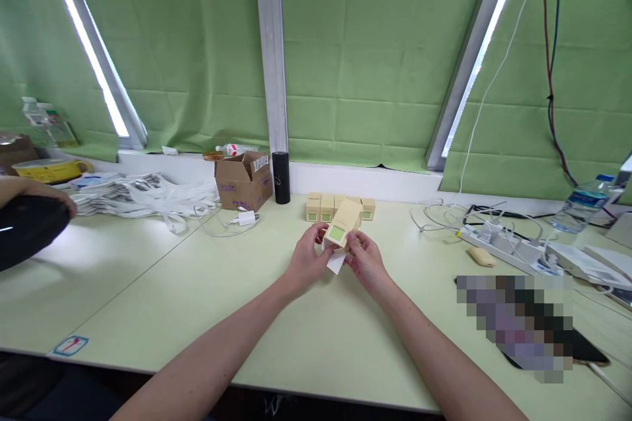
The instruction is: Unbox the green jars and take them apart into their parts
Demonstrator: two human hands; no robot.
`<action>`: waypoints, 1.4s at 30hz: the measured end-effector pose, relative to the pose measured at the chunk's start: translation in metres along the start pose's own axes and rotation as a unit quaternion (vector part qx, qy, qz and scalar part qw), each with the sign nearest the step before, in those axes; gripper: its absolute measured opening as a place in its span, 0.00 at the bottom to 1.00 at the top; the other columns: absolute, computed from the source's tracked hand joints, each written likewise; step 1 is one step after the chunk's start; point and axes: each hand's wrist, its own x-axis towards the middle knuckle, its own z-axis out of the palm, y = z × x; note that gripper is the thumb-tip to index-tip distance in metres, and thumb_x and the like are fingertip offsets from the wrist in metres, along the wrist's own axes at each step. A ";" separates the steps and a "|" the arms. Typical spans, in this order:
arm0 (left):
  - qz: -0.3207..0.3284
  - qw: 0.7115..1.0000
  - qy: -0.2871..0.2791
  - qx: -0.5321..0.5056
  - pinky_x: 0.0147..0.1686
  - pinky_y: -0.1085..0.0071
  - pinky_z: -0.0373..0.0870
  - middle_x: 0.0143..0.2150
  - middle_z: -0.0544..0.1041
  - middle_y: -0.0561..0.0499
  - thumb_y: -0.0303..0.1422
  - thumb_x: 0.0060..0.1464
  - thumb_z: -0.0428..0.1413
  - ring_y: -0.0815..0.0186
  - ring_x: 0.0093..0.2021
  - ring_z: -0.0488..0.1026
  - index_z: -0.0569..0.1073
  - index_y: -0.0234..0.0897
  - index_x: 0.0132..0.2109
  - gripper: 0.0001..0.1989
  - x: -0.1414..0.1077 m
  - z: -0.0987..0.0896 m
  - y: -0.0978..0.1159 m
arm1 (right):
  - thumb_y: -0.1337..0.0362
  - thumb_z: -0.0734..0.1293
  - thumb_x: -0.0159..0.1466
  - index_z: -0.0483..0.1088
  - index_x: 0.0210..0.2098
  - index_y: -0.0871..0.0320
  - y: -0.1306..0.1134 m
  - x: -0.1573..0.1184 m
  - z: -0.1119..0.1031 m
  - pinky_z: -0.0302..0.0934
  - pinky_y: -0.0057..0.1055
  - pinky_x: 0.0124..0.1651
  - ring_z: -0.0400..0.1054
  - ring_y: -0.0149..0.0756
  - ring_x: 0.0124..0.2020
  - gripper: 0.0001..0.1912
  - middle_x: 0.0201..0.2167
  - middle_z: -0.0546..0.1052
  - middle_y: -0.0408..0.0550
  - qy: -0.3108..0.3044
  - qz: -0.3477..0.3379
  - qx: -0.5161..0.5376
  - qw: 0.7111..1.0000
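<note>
A small tan cardboard box (348,214) with a green label on one side is held tilted above the table, its white flaps open at the near end. My left hand (310,256) grips the box's left side, with thumb and fingers near the flap. From the right, my right hand (366,260) pinches the box's lower edge by the white flap (336,261). Behind them, several similar small boxes (313,208) stand in a row near the wall. What is inside the held box cannot be seen.
An open brown carton (243,182) and a black cylinder (281,177) stand at the back. White straps (143,194) are piled left, near another person's hand (47,192) on a black object. A power strip (508,250), cables, a water bottle (582,204) and a pixelated dark device (587,345) lie right.
</note>
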 end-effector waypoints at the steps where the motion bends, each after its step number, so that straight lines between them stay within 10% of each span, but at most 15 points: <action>1: -0.006 1.000 -0.010 -0.010 0.49 0.61 0.71 0.54 0.78 0.46 0.35 0.56 0.64 0.58 0.49 0.75 0.71 0.42 0.56 0.21 -0.001 0.000 0.001 | 0.41 0.81 0.48 0.75 0.41 0.57 -0.001 -0.001 0.000 0.67 0.29 0.26 0.77 0.38 0.32 0.32 0.38 0.84 0.51 -0.004 0.002 -0.003 1.000; 8: 0.014 0.997 -0.064 -0.047 0.53 0.60 0.69 0.58 0.76 0.41 0.44 0.62 0.59 0.55 0.53 0.73 0.69 0.40 0.61 0.25 -0.003 -0.002 0.003 | 0.41 0.80 0.51 0.76 0.46 0.57 -0.006 -0.001 -0.005 0.76 0.38 0.36 0.81 0.48 0.40 0.33 0.43 0.85 0.55 0.009 0.002 -0.034 0.999; 25: -0.021 0.992 -0.050 -0.112 0.41 0.67 0.72 0.37 0.79 0.49 0.49 0.58 0.61 0.63 0.37 0.74 0.76 0.38 0.40 0.18 0.008 -0.001 -0.019 | 0.47 0.81 0.47 0.77 0.43 0.57 -0.011 -0.004 -0.004 0.76 0.42 0.40 0.82 0.48 0.36 0.30 0.37 0.86 0.53 0.052 -0.070 -0.066 0.994; 31: 0.103 0.985 0.134 0.020 0.49 0.58 0.70 0.40 0.78 0.46 0.40 0.60 0.60 0.57 0.45 0.73 0.74 0.41 0.36 0.09 0.012 -0.014 -0.008 | 0.53 0.81 0.49 0.75 0.47 0.54 -0.004 -0.001 -0.005 0.75 0.41 0.48 0.79 0.46 0.47 0.29 0.47 0.84 0.53 0.032 -0.107 -0.086 0.990; 35: 0.220 0.947 0.179 0.150 0.57 0.48 0.62 0.45 0.81 0.45 0.35 0.60 0.60 0.51 0.51 0.68 0.78 0.47 0.38 0.02 0.012 -0.034 -0.005 | 0.57 0.82 0.44 0.76 0.44 0.54 0.003 0.004 -0.006 0.75 0.36 0.40 0.79 0.46 0.43 0.28 0.45 0.84 0.51 0.037 -0.083 -0.119 0.989; 42: 0.215 0.937 0.104 0.254 0.53 0.45 0.57 0.40 0.83 0.45 0.38 0.61 0.60 0.51 0.45 0.67 0.82 0.55 0.37 0.06 0.008 -0.048 -0.014 | 0.55 0.78 0.50 0.76 0.31 0.56 0.021 -0.002 -0.006 0.62 0.26 0.20 0.73 0.35 0.22 0.15 0.24 0.79 0.47 -0.023 0.044 -0.184 0.982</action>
